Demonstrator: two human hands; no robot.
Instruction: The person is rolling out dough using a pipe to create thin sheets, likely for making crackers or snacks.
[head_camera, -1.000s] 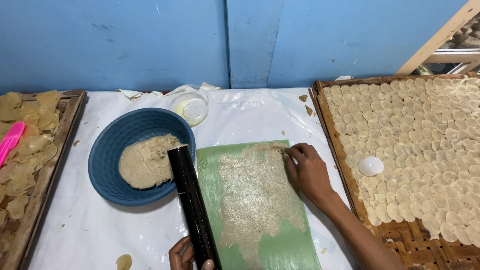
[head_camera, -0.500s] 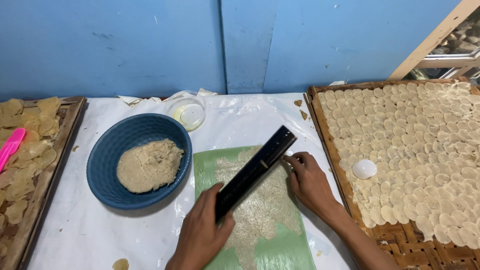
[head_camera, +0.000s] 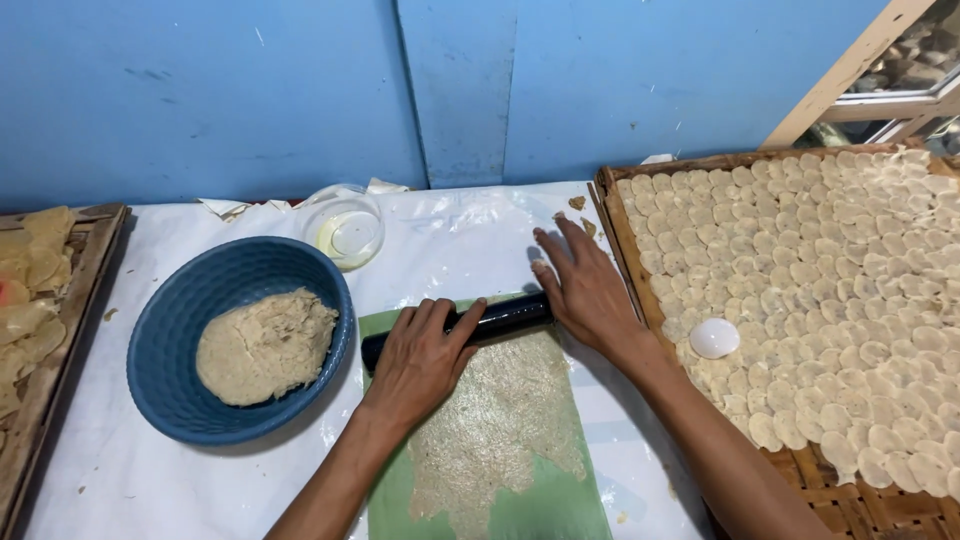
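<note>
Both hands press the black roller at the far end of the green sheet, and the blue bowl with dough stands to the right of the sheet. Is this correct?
Not quite. The head view shows the blue bowl to the left of the green sheet, not the right. The rest holds: the left hand and right hand press the black roller at its far end.

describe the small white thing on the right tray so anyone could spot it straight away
Look at the woven tray on the right, covered in rows of flat, pale round discs. Near its left edge lies a small white domed piece. It alone is smooth, bright white and raised, sitting on top of the flat, cream discs.
</note>
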